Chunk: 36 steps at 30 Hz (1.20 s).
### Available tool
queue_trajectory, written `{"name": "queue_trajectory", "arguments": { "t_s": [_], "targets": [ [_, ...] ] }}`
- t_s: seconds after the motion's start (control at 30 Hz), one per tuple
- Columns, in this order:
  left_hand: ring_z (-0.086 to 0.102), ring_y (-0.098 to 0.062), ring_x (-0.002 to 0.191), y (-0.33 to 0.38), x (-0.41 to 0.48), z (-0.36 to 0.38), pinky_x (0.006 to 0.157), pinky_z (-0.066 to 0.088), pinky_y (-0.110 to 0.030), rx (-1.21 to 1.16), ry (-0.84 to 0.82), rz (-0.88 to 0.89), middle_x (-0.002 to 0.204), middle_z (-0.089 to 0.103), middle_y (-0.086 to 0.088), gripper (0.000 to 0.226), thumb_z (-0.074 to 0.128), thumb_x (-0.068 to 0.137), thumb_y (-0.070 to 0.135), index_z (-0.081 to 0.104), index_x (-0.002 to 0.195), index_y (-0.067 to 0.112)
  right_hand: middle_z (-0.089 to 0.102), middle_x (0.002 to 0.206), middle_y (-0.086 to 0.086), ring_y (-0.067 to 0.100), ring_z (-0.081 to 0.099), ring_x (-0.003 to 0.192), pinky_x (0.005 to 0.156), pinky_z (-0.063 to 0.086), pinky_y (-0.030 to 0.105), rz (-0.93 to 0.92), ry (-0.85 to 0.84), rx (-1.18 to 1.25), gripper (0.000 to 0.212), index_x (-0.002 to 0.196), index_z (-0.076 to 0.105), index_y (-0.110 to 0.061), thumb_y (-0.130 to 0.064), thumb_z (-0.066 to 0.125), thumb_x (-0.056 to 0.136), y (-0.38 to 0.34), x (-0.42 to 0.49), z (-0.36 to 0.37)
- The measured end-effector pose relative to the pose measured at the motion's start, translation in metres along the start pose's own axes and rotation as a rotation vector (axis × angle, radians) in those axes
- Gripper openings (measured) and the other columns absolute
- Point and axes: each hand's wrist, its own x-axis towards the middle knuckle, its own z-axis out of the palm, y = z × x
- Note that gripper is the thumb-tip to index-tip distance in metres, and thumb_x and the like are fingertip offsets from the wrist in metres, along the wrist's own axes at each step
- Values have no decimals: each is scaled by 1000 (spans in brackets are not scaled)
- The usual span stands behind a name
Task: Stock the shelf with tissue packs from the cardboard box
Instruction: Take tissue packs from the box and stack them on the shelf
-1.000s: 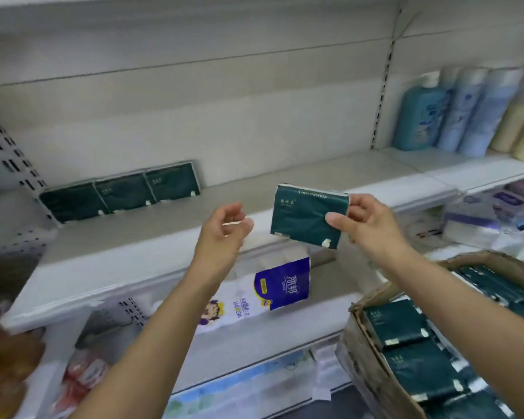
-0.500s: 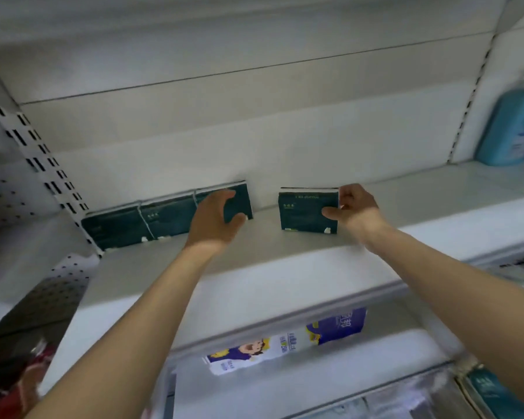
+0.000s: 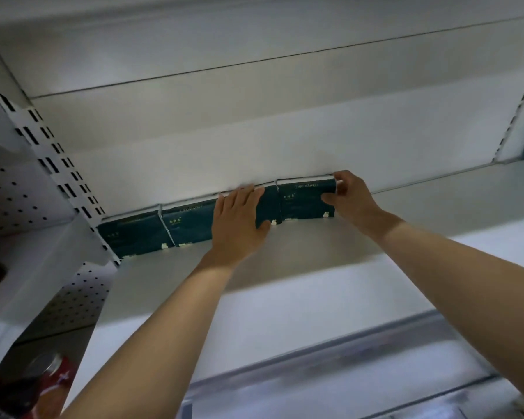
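Standing upright in a row against the rear panel of the white shelf are four dark green packs, and your right hand grips the rightmost tissue pack at its right end, thumb on the front face and fingers curled over its top corner. Your left hand lies flat against the third tissue pack, its fingers straight and holding nothing, thumb near the seam with the rightmost one. Left of it, the second tissue pack and the first tissue pack stand untouched, the first just beside the slotted upright.
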Motion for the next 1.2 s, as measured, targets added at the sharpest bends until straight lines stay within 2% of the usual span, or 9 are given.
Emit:
{"name": "queue_trajectory", "arguments": {
  "t_s": [0.13,0.27,0.43,0.53,0.63,0.77,0.97,1.1,1.2],
  "targets": [
    [21,-19,144,-3,0,3,119,7,-39,-14,18,18,156,27,5,66,57,89,41,30,149,27,59,114,11,26,60,101,85,52,35,25,59,3,47,130,47,-10,-8,67,88,-5,4,9],
    [21,-18,144,-6,1,5,119,8,-39,-11,26,23,156,27,5,67,56,89,42,30,149,28,55,105,6,20,56,95,73,45,26,17,120,-30,40,119,46,-5,-7,69,86,-7,5,17],
    [20,-18,145,-7,2,5,119,8,-40,-6,3,19,156,27,5,67,56,89,43,30,149,28,54,103,5,21,57,93,58,41,17,25,121,-64,41,121,46,-5,-9,69,87,-7,6,18],
    [21,-20,144,-7,3,1,119,11,-41,-25,0,36,156,28,3,66,57,89,40,31,149,28,52,122,11,25,53,111,82,49,31,37,72,-83,56,131,41,-7,-13,72,85,-8,3,15],
    [17,-23,146,-5,3,-7,119,11,-41,-102,-33,30,158,25,-1,65,58,90,35,31,149,25,38,140,13,28,40,128,106,39,43,35,126,-112,73,142,29,-12,-23,72,85,-8,-12,3],
    [16,-19,146,23,-15,-24,119,12,-32,-417,-48,-68,157,26,1,59,57,94,30,35,148,24,53,120,3,17,53,106,88,45,29,-39,140,-68,50,131,47,-13,-23,69,88,-9,-50,-21],
    [43,-7,127,104,-51,-37,105,35,-23,-808,-40,-195,141,47,9,42,60,93,27,51,134,31,64,87,-5,4,59,78,73,47,20,-118,141,26,12,102,65,-15,-12,64,90,9,-106,-71],
    [58,-7,109,166,-77,-42,99,45,-26,-1037,-55,-195,122,63,7,30,61,93,21,60,122,24,63,80,-8,-8,56,66,67,45,11,-215,193,-62,14,90,66,-20,-6,62,90,27,-144,-117],
    [67,-11,93,213,-97,-45,90,53,-35,-1180,-121,-226,108,68,8,21,61,93,18,62,108,33,65,80,-5,-5,54,67,64,42,8,-209,235,-93,14,87,66,-20,-7,62,90,39,-180,-157]
  ]
}}
